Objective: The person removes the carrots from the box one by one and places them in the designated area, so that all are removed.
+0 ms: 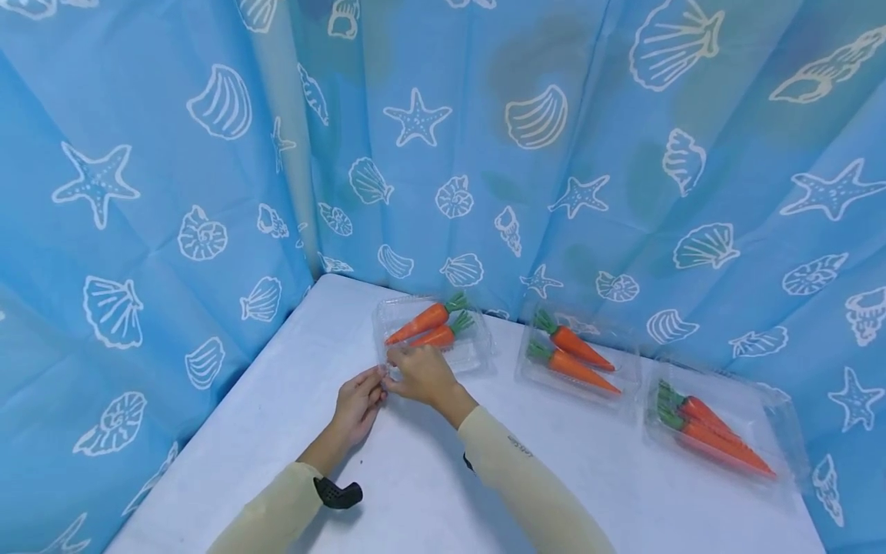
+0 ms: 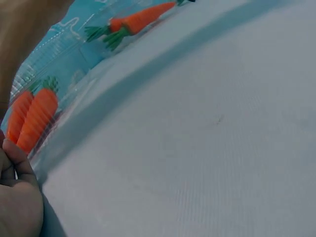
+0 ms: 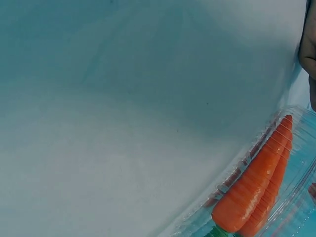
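Observation:
A clear plastic box (image 1: 477, 358) with two orange carrots (image 1: 424, 322) inside stands near the far left corner of the white table. My left hand (image 1: 358, 406) pinches its front left corner between thumb and fingertips. Over the same corner reaches my right hand (image 1: 424, 375), its thumb and fingers bent at the box's edge and partly covering one carrot. The left wrist view shows the left hand's bent fingers (image 2: 17, 165) close beside the box. In the right wrist view the carrots (image 3: 256, 182) lie side by side under ribbed clear plastic.
Two more clear boxes stand to the right, one with a pair of carrots (image 1: 577, 362) in the middle, another with a pair of carrots (image 1: 720, 435) at the far right. A blue shell-patterned curtain (image 1: 443, 154) hangs behind and left of the white table (image 1: 554, 477).

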A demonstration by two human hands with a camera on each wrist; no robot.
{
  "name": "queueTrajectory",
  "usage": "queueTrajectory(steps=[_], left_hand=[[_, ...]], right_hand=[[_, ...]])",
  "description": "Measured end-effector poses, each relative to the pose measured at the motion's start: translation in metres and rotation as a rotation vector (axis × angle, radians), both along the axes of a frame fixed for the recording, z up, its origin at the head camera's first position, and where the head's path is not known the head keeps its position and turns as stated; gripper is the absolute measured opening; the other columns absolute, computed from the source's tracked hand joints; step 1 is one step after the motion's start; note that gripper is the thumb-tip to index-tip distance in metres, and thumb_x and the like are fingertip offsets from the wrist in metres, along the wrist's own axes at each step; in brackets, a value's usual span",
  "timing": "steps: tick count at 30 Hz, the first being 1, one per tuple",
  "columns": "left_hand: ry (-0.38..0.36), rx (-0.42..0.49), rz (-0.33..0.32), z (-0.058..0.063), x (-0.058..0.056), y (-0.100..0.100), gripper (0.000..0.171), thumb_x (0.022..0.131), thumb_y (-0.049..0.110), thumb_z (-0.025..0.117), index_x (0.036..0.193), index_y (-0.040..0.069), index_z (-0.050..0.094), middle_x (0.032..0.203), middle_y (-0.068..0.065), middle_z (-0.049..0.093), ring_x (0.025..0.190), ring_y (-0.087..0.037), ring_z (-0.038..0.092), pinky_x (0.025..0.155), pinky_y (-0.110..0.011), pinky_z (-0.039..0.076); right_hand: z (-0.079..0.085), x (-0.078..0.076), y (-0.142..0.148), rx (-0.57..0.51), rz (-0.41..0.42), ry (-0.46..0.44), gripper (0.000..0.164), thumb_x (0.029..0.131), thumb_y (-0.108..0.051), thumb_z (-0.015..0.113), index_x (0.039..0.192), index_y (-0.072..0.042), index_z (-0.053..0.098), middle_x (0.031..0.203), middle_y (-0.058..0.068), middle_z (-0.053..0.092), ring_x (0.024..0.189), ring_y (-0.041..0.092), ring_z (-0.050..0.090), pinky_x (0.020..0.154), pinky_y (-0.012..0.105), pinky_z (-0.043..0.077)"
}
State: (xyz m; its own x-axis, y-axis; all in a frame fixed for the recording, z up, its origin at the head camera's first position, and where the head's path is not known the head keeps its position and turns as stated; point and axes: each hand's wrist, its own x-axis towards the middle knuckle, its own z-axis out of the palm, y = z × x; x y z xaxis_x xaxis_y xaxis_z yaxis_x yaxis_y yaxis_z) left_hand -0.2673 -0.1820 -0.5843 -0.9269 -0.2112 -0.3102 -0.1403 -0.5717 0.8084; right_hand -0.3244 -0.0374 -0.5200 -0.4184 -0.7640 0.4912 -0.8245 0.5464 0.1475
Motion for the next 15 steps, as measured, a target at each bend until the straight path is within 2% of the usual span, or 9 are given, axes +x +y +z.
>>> queueTrajectory(steps=[7, 11, 15], left_hand=[[-0.026, -0.052, -0.004, 0.0004, -0.0015, -0.0019, 0.03, 0.097, 0.015, 0.06, 0.121, -0.004, 0.06, 0.09, -0.004, 0.07, 0.07, -0.007, 0.062, 0.061, -0.016, 0.052], [-0.045, -0.089, 0.002, 0.0018, -0.0012, -0.0024, 0.031, 0.097, 0.018, 0.061, 0.121, -0.002, 0.061, 0.09, -0.002, 0.07, 0.068, -0.007, 0.061, 0.059, -0.015, 0.052], [-0.053, -0.093, 0.035, 0.0013, -0.0043, 0.0014, 0.032, 0.096, 0.017, 0.063, 0.121, -0.002, 0.062, 0.087, 0.001, 0.068, 0.066, -0.008, 0.058, 0.056, -0.016, 0.049]], right_hand=[[0.0029, 0.0012, 0.0, 0.052, 0.004, -0.005, 0.029, 0.081, -0.04, 0.075, 0.09, -0.016, 0.062, 0.068, -0.006, 0.059, 0.052, 0.009, 0.045, 0.047, 0.019, 0.037], [0.0036, 0.0006, 0.0018, 0.044, 0.01, -0.024, 0.028, 0.081, -0.037, 0.075, 0.094, -0.015, 0.063, 0.068, -0.006, 0.061, 0.053, 0.009, 0.048, 0.05, 0.019, 0.04], [0.0027, -0.0015, 0.0046, 0.053, -0.001, -0.041, 0.032, 0.081, -0.032, 0.076, 0.101, -0.013, 0.059, 0.067, -0.004, 0.06, 0.052, 0.01, 0.049, 0.049, 0.02, 0.042]])
